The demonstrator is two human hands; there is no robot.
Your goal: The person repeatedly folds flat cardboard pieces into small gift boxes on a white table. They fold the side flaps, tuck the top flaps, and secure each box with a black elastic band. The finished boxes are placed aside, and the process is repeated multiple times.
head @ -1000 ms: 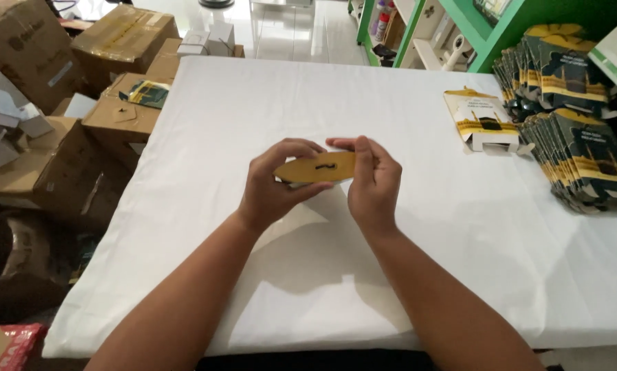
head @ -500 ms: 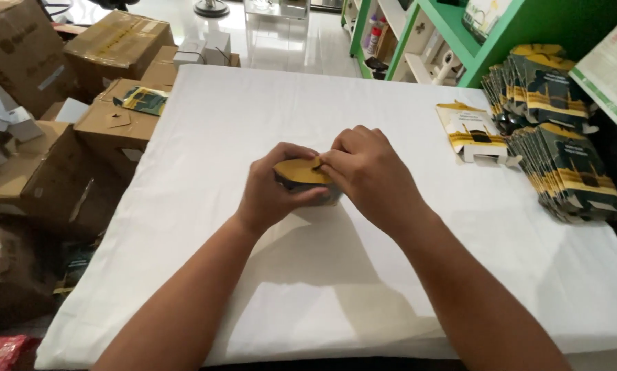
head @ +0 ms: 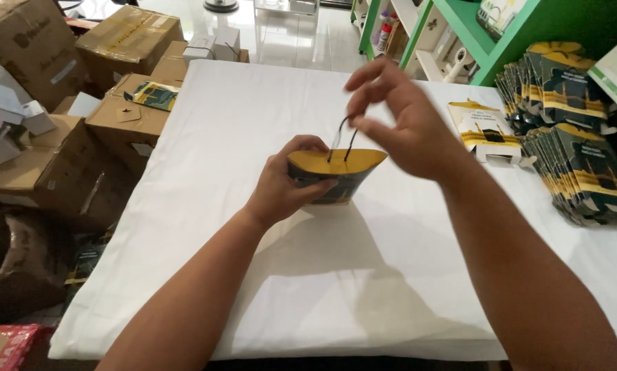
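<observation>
- your left hand [head: 288,189] wraps around the left end of a small yellow-topped, dark-sided cardboard gift box [head: 336,175], thumb across the near face and fingers curled behind it; the hand is closed firmly on the box.
- your right hand [head: 401,124] hovers above the box, thumb and forefinger pinched together on a thin black cord loop [head: 343,137], while the other fingers fan out loosely upward.
- the cord runs down from your pinch in two strands and meets the yellow top of the box near its middle.
- the box sits just above the white cloth-covered table [head: 253,302], near the table's centre; whether its base touches the cloth you cannot tell from this view.
- to your right, a flat yellow and white printed carton [head: 483,130] lies on the cloth, well apart from the box.
- further right, a thick row of flat dark green and yellow folded cartons [head: 569,151] stands stacked along the table's edge.
- behind them rises a green shelving unit [head: 473,41].
- to your left, beside the table, brown cardboard shipping boxes [head: 116,89] are piled up, some with their flaps open.
- one of those boxes carries a flat dark printed carton [head: 153,95] on top.
</observation>
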